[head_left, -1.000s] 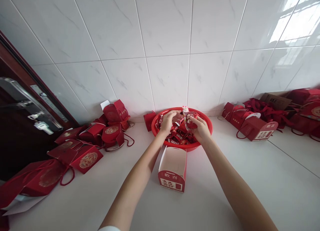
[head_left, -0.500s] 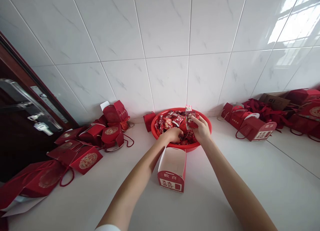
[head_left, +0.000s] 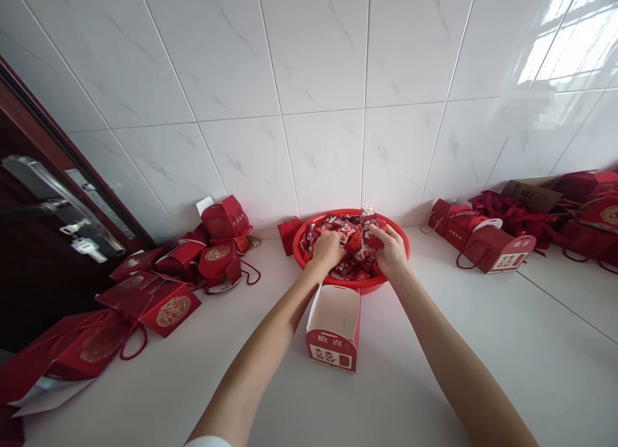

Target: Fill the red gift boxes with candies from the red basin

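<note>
A round red basin (head_left: pixel 404 257) against the wall holds many wrapped candies (head_left: pixel 342 225), mostly red. My right hand (head_left: pixel 392 250) is closed on red candy packets (head_left: pixel 369 228), held upright over the basin's right side; how many is unclear. Over the left part of the basin, my left hand (head_left: pixel 329 248) reaches in among the candies with its fingers curled down. What its fingertips grip, if anything, is hidden. Just in front of the basin, between my forearms, stands an open red gift box (head_left: pixel 333 331) with a pale inside and white printing on its front.
Several red gift boxes (head_left: pixel 176 308) with cord handles lie on the left, near a dark door with keys (head_left: pixel 87 244) in its lock. More red boxes (head_left: pixel 502 247) stand to the right, with red bags behind. A small red box (head_left: pixel 288 233) sits beside the basin. White tiled wall (head_left: pixel 323 151) rises behind.
My left hand has moved up and back within the basin, uncovering candies near its front rim. My right hand stays almost in place, still holding the packets.
</note>
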### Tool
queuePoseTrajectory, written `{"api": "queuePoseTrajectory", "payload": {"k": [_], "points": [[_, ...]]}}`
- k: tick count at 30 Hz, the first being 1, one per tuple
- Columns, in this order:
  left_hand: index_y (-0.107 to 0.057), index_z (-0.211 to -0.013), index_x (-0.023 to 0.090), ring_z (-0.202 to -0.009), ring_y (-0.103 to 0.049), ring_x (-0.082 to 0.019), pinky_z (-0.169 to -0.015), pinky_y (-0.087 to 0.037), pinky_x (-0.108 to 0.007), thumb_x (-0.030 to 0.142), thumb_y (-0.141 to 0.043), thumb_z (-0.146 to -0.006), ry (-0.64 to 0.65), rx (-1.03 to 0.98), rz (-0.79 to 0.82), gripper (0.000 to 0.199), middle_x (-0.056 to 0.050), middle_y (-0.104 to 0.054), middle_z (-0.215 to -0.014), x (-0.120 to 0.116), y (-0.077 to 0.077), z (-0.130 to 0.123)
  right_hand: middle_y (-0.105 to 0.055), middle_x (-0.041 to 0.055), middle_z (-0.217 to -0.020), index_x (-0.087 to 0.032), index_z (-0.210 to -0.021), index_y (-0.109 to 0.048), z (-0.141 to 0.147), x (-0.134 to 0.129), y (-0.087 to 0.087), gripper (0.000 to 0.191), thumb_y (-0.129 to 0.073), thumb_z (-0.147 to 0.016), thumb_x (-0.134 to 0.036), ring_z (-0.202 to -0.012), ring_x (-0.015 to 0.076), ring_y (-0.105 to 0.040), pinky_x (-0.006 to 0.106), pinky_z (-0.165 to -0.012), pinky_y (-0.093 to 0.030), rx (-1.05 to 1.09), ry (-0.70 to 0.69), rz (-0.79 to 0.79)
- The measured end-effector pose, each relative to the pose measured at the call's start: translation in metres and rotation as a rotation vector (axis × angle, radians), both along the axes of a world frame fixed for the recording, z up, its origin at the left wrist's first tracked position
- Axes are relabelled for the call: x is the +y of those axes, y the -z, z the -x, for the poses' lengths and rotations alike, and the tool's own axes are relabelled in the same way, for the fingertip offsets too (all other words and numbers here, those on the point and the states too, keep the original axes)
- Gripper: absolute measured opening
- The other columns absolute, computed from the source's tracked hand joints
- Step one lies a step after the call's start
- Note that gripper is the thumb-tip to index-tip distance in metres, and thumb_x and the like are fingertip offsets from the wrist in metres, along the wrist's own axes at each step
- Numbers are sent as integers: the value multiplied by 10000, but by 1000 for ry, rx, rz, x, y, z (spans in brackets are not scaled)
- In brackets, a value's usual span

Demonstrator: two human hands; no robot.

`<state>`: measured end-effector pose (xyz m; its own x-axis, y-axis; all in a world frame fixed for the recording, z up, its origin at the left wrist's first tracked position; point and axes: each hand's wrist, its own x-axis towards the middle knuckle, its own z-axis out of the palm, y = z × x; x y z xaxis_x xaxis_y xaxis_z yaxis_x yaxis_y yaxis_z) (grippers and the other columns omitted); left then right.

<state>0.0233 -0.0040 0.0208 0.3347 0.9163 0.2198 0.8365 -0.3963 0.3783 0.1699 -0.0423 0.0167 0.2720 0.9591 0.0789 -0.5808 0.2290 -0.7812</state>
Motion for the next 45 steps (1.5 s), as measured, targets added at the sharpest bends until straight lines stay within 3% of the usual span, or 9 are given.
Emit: {"api": "queuePoseTrajectory", "payload": {"k": [4,9,13,20,27,38,45], "points": [[-776,-995,194,-1118,-653,-273,-1006,-471,-365,-34,-515,-753,169,-62,11,423,-89,-757,-1097,0,0,-1,-670,-29,-647,-215,-683,-634,0,0,-1,338,-895,-492,-313,-561,150,-606,260,-437,-479,2,15,-1],[-783,-856,210,-814,-703,-205,-736,-521,-261,76,-639,-723,459,-51,225,237,-12,-769,-852,-1,5,-3,-659,-33,-629,-216,-633,-597,1,-3,-2,330,-886,-497,-298,-576,143,-604,255,-472,-480,34,53,-15],[-768,-774,244,-732,-676,-195,-652,-480,-252,142,-706,-667,551,13,348,160,13,-753,-790,-3,7,-5,-676,-23,-648,-220,-640,-594,2,-5,-5,324,-876,-499,-293,-607,165,-628,271,-491,-497,40,53,-5],[-719,-700,230,-630,-605,-204,-603,-419,-289,43,-645,-600,502,65,358,225,5,-692,-684,-3,7,-9,-675,-22,-639,-220,-646,-608,2,-5,-5,312,-870,-494,-292,-601,166,-626,266,-481,-487,20,56,-10],[-703,-1036,197,-753,-623,-210,-690,-453,-288,167,-720,-701,317,-121,203,337,5,-661,-785,6,10,-5,-671,-31,-638,-223,-633,-610,1,-5,-5,291,-861,-506,-295,-591,162,-610,279,-483,-488,3,46,-2],[-672,-773,185,-653,-541,-177,-655,-422,-295,264,-755,-697,298,-247,155,139,27,-578,-650,6,10,-1,-680,-28,-648,-216,-668,-641,2,-5,-4,312,-882,-488,-299,-583,155,-617,266,-478,-498,13,38,-10],[-676,-794,168,-739,-601,-200,-716,-480,-312,454,-771,-733,306,-453,152,308,-13,-670,-739,9,10,-1,-665,-32,-648,-215,-683,-627,-1,-4,-3,319,-881,-523,-323,-568,144,-603,253,-449,-473,-34,35,-10]]}}
